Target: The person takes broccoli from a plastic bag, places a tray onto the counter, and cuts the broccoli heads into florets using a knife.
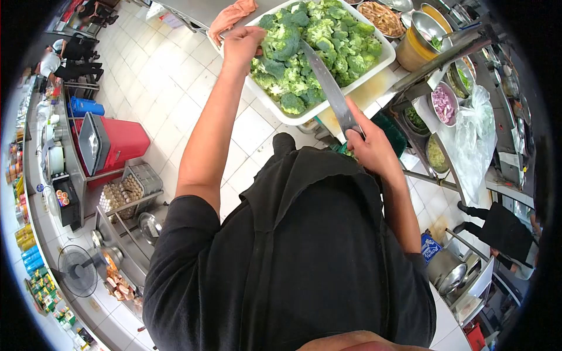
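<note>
My right hand (374,146) is wrapped round the handle of a large kitchen knife (329,82). Its broad steel blade points up and away, over a white plastic tub (287,119) heaped with cut broccoli florets (345,50). At the tub's far left corner my left hand (243,48) is closed, gripping a big broccoli head (282,42) from its left side. The stem is hidden by my fingers. The blade's tip lies close to the right of that head; whether they touch I cannot tell. An orange cloth (232,17) lies just beyond my left hand.
Right of the tub stand metal bowls (426,29), a bowl of chopped purple onion (443,105) and a plastic bag (475,137). On the left are a red bin (123,143), egg trays (123,196) and a fan (78,271). Other people (506,231) stand farther off.
</note>
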